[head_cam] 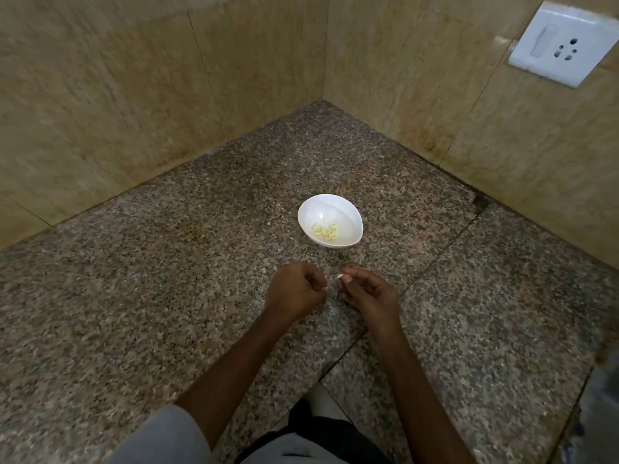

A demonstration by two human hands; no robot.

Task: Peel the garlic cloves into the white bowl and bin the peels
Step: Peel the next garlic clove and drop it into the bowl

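A white bowl (pixel 330 209) stands on the speckled granite counter (pixel 167 279), with several peeled yellowish garlic cloves (pixel 325 231) lying in its near part. Just in front of it, above the counter, my right hand (pixel 368 293) pinches a small pale garlic clove (pixel 339 276) at its fingertips. My left hand (pixel 296 289) is curled close beside it, and a thin pale bit of peel (pixel 325 288) shows at its fingertips. The two hands are a short gap apart. No bin is in view.
Beige tiled walls meet in a corner behind the bowl. A white switch and socket plate (pixel 562 45) sits on the right wall. The counter's front edge runs near my body at the bottom, with a seam between slabs to the right.
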